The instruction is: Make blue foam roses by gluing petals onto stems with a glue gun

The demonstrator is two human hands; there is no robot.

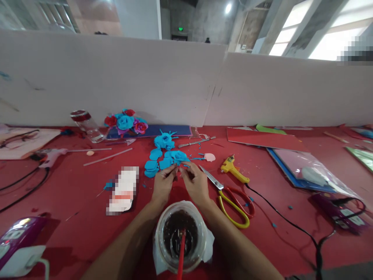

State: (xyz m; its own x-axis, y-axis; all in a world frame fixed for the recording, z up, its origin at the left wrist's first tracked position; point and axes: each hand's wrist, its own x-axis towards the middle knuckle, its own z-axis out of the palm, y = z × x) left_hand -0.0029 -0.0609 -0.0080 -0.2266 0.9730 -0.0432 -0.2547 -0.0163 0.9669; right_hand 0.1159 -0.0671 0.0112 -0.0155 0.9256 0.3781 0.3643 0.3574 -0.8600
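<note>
My left hand (pixel 163 182) and my right hand (pixel 196 182) are close together over the red table, fingertips pinched and almost meeting. What sits between the fingers is too small and hidden to make out. Just beyond them lies a blue paper flower (pixel 178 156), very near the fingertips. Cut blue petals (pixel 151 166) are piled left of it, and a blue fringed bloom (pixel 164 140) lies farther back. Scissors (pixel 233 200) with red and yellow handles lie half open beside my right hand. Between my forearms stands a clear cup (pixel 198 249) with dark liquid and a red straw (pixel 182 254).
A yellow glue gun (pixel 234 170) trails its cord to the right. At left lie a phone (pixel 124 190) and a pink-white glue gun (pixel 54 157). A glass bottle (pixel 90 128), a flower bunch (pixel 126 122) and red sheets (pixel 259 139) sit by the white partition (pixel 116 77).
</note>
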